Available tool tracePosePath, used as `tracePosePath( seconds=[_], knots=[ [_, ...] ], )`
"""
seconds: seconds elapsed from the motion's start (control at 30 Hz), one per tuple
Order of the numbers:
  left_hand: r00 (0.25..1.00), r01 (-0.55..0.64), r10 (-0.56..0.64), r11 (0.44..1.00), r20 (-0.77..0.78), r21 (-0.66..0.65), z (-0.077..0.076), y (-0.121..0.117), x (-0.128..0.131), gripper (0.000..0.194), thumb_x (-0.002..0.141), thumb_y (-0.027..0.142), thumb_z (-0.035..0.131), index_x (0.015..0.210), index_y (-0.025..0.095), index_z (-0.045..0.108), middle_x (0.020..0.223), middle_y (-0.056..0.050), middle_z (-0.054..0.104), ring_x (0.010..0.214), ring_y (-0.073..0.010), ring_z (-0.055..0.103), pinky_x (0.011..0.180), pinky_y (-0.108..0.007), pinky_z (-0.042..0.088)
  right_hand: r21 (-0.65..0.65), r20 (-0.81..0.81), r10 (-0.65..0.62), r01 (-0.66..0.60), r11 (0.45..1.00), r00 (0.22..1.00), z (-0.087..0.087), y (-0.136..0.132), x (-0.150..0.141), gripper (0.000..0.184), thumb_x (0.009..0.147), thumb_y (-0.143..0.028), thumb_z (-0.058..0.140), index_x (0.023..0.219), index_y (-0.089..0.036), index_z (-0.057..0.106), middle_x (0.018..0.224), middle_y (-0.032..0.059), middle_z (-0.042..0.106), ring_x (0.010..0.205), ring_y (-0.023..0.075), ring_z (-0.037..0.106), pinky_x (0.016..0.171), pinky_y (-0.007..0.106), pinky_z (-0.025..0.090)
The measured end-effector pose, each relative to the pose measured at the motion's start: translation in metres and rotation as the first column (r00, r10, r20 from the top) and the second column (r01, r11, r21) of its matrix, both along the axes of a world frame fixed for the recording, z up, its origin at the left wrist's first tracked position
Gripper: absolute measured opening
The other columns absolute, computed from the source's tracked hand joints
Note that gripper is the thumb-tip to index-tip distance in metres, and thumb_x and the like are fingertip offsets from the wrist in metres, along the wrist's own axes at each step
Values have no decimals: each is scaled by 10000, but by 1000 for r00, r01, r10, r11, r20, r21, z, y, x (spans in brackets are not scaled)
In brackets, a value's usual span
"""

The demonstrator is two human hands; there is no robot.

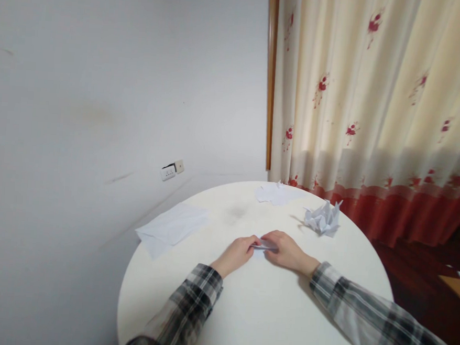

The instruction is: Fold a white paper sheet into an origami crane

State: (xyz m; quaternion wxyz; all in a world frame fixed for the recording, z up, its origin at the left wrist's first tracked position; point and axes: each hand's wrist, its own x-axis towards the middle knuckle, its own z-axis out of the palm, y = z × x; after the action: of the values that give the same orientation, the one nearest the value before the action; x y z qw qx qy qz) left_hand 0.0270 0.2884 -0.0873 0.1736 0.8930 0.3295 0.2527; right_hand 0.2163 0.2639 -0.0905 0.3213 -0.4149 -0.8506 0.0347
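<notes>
Plaid sleeves (200, 294) reach across our round white surface (267, 317) to one small folded paper (266, 244).

Our left hand (240, 251) and right hand (286, 251) have their fingers clamped on the paper's two ends, mid-surface; we judge this a creasing step, where the next move calls for even pressure. Smooth, thin sheets (175, 224) lie leftward; crisp, pointed folded shapes (323, 219) cluster at right.

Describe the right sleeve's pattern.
Right sleeve: black, grey and white plaid; the head view shows it best.
</notes>
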Motion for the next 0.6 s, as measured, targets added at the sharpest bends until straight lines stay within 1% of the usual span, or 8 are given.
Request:
tracePosePath(
  seconds=[0.07,0.13,0.23,0.33,0.4,0.5,0.6],
  knots=[
    [999,9,-8,999,35,-34,-3,1,2,293,695,19,394,888,194,527,872,13,602,824,-128,547,779,-223,401,-20,16,6,-5,1000,1000,-1,1,0,279,682,-167,515,957,-168,567,889,49,581,847,164,496,767,272,371],
    [998,4,-2,999,67,-37,-5,1,3,274,686,21,404,865,190,524,852,12,593,820,-128,540,778,-225,402,-41,29,0,1,999,1000,-1,1,-1,227,688,-156,504,900,-169,583,838,44,568,815,156,489,737,256,374],
    [996,-53,51,998,72,28,-7,3,4,203,698,53,438,830,180,528,819,-2,567,802,-139,522,759,-237,404,-72,35,-28,30,997,999,0,0,-2,165,702,-146,485,828,-158,592,806,45,547,785,146,481,710,235,372],
    [994,-105,103,989,22,102,-9,6,3,107,738,121,465,800,167,540,814,-23,550,811,-158,505,754,-259,396,-97,59,-55,60,993,997,2,1,-2,130,715,-136,469,775,-149,584,764,40,537,759,139,477,691,224,363],
    [993,-114,117,987,-21,113,-9,8,2,90,768,167,463,802,158,545,821,-35,553,818,-169,502,758,-272,390,-120,81,-55,65,991,995,2,2,-1,111,731,-146,463,750,-144,572,735,33,533,731,132,477,676,220,356],
    [990,-115,121,990,-66,80,-8,9,1,114,796,209,446,823,153,541,827,-39,562,812,-175,510,748,-274,388,-155,100,-43,58,986,994,0,5,0,111,767,-179,452,756,-141,556,744,33,539,715,127,483,669,217,350],
    [991,-116,117,993,-60,21,-5,7,1,116,804,213,436,874,167,515,840,-25,569,811,-169,520,728,-261,390,-186,124,-63,85,979,990,-3,8,0,108,785,-196,454,792,-137,545,776,44,550,733,135,493,675,220,350]
  ],
)
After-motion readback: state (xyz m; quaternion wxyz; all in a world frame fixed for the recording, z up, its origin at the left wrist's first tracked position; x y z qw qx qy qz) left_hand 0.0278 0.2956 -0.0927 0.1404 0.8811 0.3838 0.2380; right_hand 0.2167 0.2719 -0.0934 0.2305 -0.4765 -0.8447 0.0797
